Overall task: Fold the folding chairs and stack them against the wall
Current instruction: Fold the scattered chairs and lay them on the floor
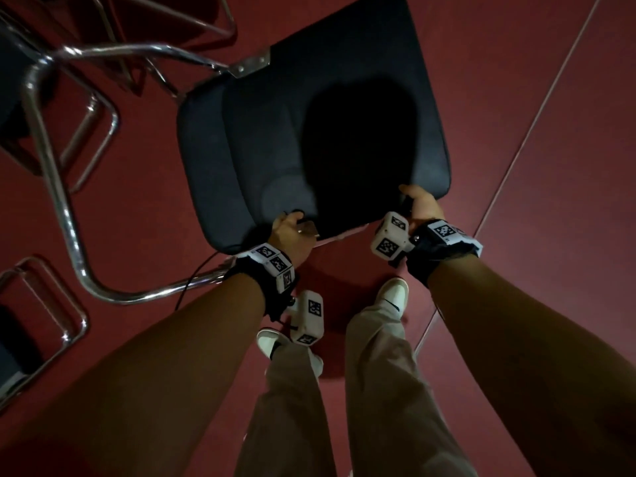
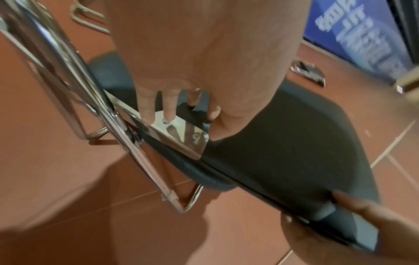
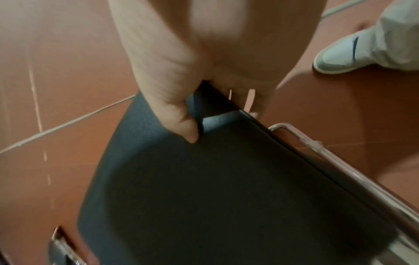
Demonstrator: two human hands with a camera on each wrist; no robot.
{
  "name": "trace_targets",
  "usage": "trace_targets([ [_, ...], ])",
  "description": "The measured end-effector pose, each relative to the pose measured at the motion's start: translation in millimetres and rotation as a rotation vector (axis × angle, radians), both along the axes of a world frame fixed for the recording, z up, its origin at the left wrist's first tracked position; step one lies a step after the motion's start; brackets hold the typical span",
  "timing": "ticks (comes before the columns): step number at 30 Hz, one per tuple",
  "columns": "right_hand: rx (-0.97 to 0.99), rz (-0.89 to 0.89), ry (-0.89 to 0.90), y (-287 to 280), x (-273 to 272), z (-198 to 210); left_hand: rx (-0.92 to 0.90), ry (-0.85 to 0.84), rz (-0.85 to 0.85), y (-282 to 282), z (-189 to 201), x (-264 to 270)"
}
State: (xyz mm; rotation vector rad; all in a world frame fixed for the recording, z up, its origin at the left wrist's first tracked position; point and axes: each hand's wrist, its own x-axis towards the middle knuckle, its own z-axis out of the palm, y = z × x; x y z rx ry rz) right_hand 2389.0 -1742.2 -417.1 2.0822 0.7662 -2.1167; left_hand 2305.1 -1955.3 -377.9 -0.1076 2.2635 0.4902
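A folding chair with a dark padded seat and backrest (image 1: 344, 98) and a chrome tube frame (image 1: 51, 173) is held tilted over the red floor. My left hand (image 1: 292, 232) grips the backrest's near left corner, its fingers (image 2: 158, 105) lying by the shiny metal bracket (image 2: 179, 134). My right hand (image 1: 421, 204) grips the near right corner, thumb (image 3: 181, 125) pressed on the dark pad (image 3: 226, 197) and fingers curled under its edge. The pads lie close together, as seen in the left wrist view of the chair (image 2: 283, 143).
More chrome-framed chairs (image 1: 41, 325) stand at the left and top left (image 1: 172, 15). My white shoes (image 1: 394, 294) stand just behind the held chair. A blue printed panel (image 2: 353, 35) stands at the floor's edge. Open red floor (image 1: 550, 166) lies to the right.
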Motion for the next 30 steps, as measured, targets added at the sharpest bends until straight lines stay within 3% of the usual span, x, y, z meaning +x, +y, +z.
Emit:
trace_targets([
  [3,-0.011,-0.067,0.002,-0.9,-1.4,-20.6,-0.022,0.006,0.003,1.5,-14.5,-4.1],
  [8,0.095,-0.137,0.041,-9.2,-3.8,-19.0,-0.065,0.051,-0.042,3.3,-21.3,-4.7],
  [12,0.031,-0.163,0.115,-19.5,-3.3,-19.4,-0.061,0.057,-0.036,6.8,-19.8,-2.3],
  [17,-0.068,0.002,0.130,-36.4,-1.6,-13.0,0.000,-0.016,-0.072,-8.3,-12.1,-0.8],
  [25,-0.110,0.125,0.147,-105.5,2.6,6.4,0.060,0.108,0.027,-93.2,31.3,-14.7],
  [30,-0.018,0.270,0.147,-174.0,7.1,14.3,0.209,0.058,0.218,-159.3,53.0,-17.0],
])
